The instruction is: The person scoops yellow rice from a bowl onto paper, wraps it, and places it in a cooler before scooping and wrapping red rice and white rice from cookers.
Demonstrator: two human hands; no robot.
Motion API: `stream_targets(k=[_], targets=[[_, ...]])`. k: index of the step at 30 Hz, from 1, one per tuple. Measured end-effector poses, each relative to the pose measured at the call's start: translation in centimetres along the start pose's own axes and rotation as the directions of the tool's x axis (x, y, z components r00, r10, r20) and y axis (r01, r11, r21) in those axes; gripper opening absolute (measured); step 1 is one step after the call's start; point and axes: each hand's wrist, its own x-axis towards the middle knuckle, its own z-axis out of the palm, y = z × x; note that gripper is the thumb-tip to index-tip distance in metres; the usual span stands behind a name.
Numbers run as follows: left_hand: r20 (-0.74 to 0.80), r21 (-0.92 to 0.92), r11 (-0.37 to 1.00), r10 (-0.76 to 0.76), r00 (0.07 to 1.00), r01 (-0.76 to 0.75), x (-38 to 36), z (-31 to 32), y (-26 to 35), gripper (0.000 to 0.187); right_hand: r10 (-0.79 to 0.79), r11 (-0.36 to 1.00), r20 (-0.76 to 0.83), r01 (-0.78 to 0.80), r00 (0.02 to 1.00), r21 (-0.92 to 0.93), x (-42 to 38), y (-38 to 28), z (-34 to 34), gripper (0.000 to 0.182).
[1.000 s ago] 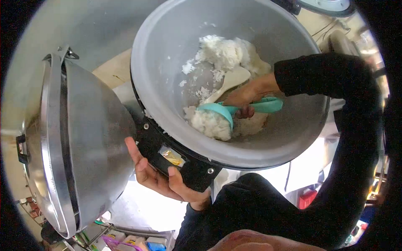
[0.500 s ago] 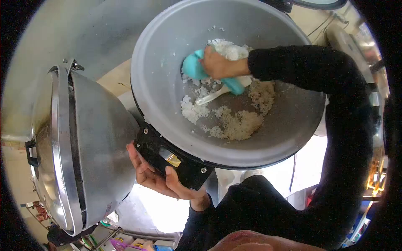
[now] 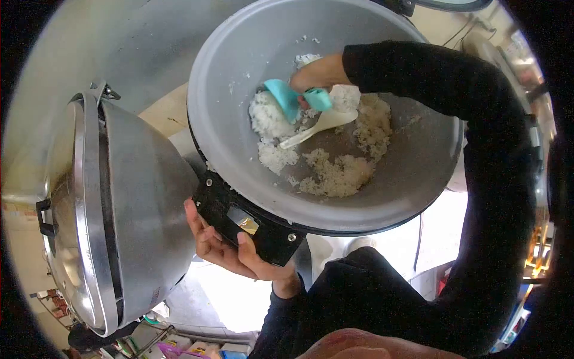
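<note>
My left hand (image 3: 239, 254) is wrapped round the black handle (image 3: 245, 224) on the near-left side of a large grey pot (image 3: 412, 173). The pot is tilted toward me, with clumps of white rice (image 3: 341, 173) on its bottom. Inside it, my right hand (image 3: 317, 75) grips a turquoise scoop (image 3: 282, 99), whose blade rests against rice at the left. The fingers are partly hidden. A white rice paddle (image 3: 323, 127) lies on the bottom of the pot, just below the scoop's turquoise handle end.
A large metal cooker (image 3: 140, 209) with a closed, shiny lid (image 3: 66, 221) stands at the left. Cables (image 3: 463, 33) run along the top right. Boxes and colourful items (image 3: 197, 347) appear at the lower left edge.
The turquoise scoop has turned, and a mound of rice now shows at the left of the pot. My right hand has moved slightly up. My left hand keeps its hold.
</note>
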Motion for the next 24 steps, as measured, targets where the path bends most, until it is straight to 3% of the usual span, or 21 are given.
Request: stream_targets(k=[2, 3, 4, 5, 6, 9, 12, 14, 15, 16, 17, 18, 19, 20, 22, 23, 24], targets=[[0.019, 0.041, 0.999, 0.015, 1.000, -0.016, 0.0, -0.1, 0.0, 0.044, -0.109, 0.977, -0.086, 0.122, 0.990, 0.173, 0.3, -2.1, 1.0, 0.024], [0.030, 0.062, 0.998, 0.023, 0.999, -0.024, 0.0, -0.1, 0.0, 0.044, -0.254, 0.967, -0.093, 0.255, 0.963, 0.001, 1.0, -2.6, 1.0, 0.023], [0.037, 0.051, 0.998, 0.029, 0.999, -0.031, 0.0, -0.1, 0.0, 0.044, 0.064, 0.939, -0.032, -0.049, 0.997, 0.341, 2.3, -2.8, 1.0, 0.021], [0.041, 0.042, 0.998, 0.036, 0.998, -0.038, 0.2, -0.1, 0.0, 0.044, 0.336, 0.715, 0.132, -0.343, 0.933, 0.610, 3.6, -3.1, 1.0, 0.020], [0.047, 0.038, 0.998, 0.042, 0.998, -0.044, 0.2, -0.2, 0.0, 0.043, 0.501, 0.341, 0.365, -0.567, 0.785, 0.750, 4.4, -3.4, 1.4, 0.019], [0.019, 0.045, 0.999, -0.013, 1.000, 0.012, 0.2, 0.3, 0.3, 0.042, 0.563, 0.203, 0.335, -0.520, 0.756, 0.830, 1.5, -8.1, -0.4, 0.016], [0.018, 0.003, 1.000, -0.015, 1.000, 0.015, 0.1, 0.4, 0.2, 0.042, 0.433, 0.336, 0.333, -0.493, 0.838, 0.803, 2.5, -8.1, -0.9, 0.017], [0.071, 0.063, 0.997, 0.038, 0.997, -0.042, -0.1, -0.7, -0.6, 0.041, 0.184, 0.736, 0.060, -0.178, 0.981, 0.653, 0.2, -8.6, -1.0, 0.017], [0.074, 0.064, 0.997, 0.039, 0.996, -0.044, -0.2, -0.8, -0.6, 0.040, 0.010, 0.859, -0.038, 0.011, 0.999, 0.512, -0.5, -8.9, -0.8, 0.018], [0.078, 0.064, 0.997, 0.040, 0.996, -0.045, -0.2, -0.9, -0.7, 0.039, 0.124, 0.607, 0.055, -0.120, 0.991, 0.786, 0.1, -9.3, -0.7, 0.018], [0.061, 0.032, 0.999, 0.020, 0.998, -0.022, -0.1, -0.2, -0.3, 0.038, 0.193, 0.259, 0.182, -0.229, 0.964, 0.938, 1.6, -8.9, 0.2, 0.018], [0.045, 0.000, 1.000, -0.001, 0.999, 0.001, 0.1, 0.3, 0.2, 0.037, 0.207, -0.130, 0.324, -0.303, 0.923, 0.944, 2.8, -8.7, 1.4, 0.017], [0.082, -0.005, 1.000, -0.009, 0.997, 0.009, 0.3, 0.4, 0.6, 0.035, 0.103, 0.191, 0.066, -0.084, 0.993, 0.978, 3.2, -7.8, 3.5, 0.017], [0.081, -0.006, 1.000, -0.017, 0.997, 0.018, 0.3, 0.5, 0.6, 0.034, -0.080, 0.465, -0.158, 0.177, 0.984, 0.867, 3.0, -6.6, 5.7, 0.016], [0.081, -0.006, 0.999, -0.031, 0.996, 0.031, 0.1, 0.5, 0.7, 0.031, 0.038, 0.501, -0.150, 0.111, 0.988, 0.859, 2.0, -9.1, 4.9, 0.016], [0.086, -0.076, 0.996, -0.041, 0.995, 0.048, 0.1, 0.6, 1.0, 0.029, 0.336, 0.220, 0.104, -0.186, 0.936, 0.958, 1.3, -11.5, 4.4, 0.017], [0.090, -0.056, 0.998, -0.033, 0.995, 0.039, 0.1, 0.4, 1.0, 0.028, 0.517, -0.144, 0.405, -0.389, 0.754, 0.910, 0.6, -13.7, 3.3, 0.018]])
